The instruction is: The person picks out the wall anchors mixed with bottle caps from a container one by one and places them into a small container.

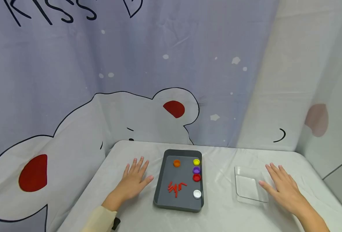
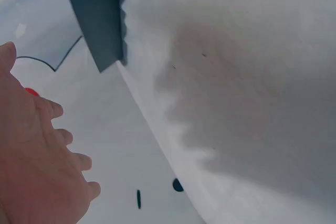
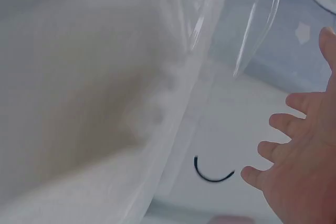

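My left hand [image 1: 131,184], fingers straight and spread, is left of a dark grey tray [image 1: 166,174] and holds nothing. The left wrist view shows that hand [image 2: 39,156] apart from the white cloth, near the tray's side [image 2: 97,19]. At the right, my right hand [image 1: 285,190] is also spread and holds nothing, beside a clear plastic box [image 1: 247,187]. Inside the tray are several short red sticks [image 1: 175,188], plus small round cap-like pieces: orange [image 1: 176,163], yellow [image 1: 196,162], purple [image 1: 196,170], red [image 1: 196,178] and white [image 1: 197,194].
A white cloth [image 1: 220,199] covers the table. Behind it hangs a printed curtain [image 1: 147,58] with bear drawings, and another patterned cloth [image 1: 330,77] hangs at the right. The tray stands near the middle, with its rim raised all round.
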`<control>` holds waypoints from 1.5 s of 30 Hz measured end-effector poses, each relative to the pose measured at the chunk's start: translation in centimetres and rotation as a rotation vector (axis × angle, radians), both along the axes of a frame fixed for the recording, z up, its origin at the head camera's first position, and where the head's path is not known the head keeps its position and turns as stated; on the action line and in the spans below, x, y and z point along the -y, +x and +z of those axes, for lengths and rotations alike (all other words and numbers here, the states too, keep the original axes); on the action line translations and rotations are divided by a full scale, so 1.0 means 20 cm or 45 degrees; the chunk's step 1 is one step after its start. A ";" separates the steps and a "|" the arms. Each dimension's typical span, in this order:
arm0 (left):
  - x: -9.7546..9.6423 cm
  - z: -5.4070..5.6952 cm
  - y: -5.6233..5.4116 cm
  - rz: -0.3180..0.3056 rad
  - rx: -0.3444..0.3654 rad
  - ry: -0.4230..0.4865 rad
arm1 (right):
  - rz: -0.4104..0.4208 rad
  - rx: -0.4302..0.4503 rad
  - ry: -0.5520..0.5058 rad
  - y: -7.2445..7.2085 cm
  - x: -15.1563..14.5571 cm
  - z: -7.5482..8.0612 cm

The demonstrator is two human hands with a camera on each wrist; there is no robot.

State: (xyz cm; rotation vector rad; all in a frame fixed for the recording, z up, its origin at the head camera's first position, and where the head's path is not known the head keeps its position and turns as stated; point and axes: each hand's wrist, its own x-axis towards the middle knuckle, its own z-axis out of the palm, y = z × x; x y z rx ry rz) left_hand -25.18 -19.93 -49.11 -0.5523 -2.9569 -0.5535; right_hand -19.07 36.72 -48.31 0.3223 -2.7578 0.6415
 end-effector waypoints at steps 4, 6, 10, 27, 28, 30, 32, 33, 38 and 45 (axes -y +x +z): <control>-0.03 0.01 0.01 -0.009 0.005 -0.015 | 0.057 0.026 -0.025 -0.02 0.09 0.02; -0.05 0.02 0.02 -0.019 0.008 -0.029 | 0.088 0.034 -0.046 -0.03 0.14 0.03; -0.09 0.03 0.02 -0.033 0.012 -0.058 | 0.143 0.019 -0.088 -0.06 0.23 0.06; -0.24 0.03 0.05 -0.100 -0.021 -0.053 | 0.326 -0.023 -0.117 -0.19 0.52 0.04; -0.24 0.03 0.06 -0.102 -0.025 -0.060 | 0.334 -0.020 -0.118 -0.19 0.54 0.04; -0.25 0.02 0.06 -0.108 -0.037 -0.056 | 0.356 -0.001 -0.132 -0.21 0.57 0.03; -0.26 0.00 0.07 -0.106 -0.039 -0.067 | 0.379 0.025 -0.153 -0.22 0.60 0.03; -0.27 -0.01 0.07 -0.102 -0.042 -0.073 | 0.391 0.035 -0.165 -0.22 0.62 0.03; -0.29 -0.04 0.07 -0.110 -0.054 -0.064 | 0.461 0.058 -0.197 -0.26 0.68 0.01; -0.31 -0.05 0.10 -0.116 -0.074 -0.070 | 0.528 0.105 -0.205 -0.30 0.77 -0.01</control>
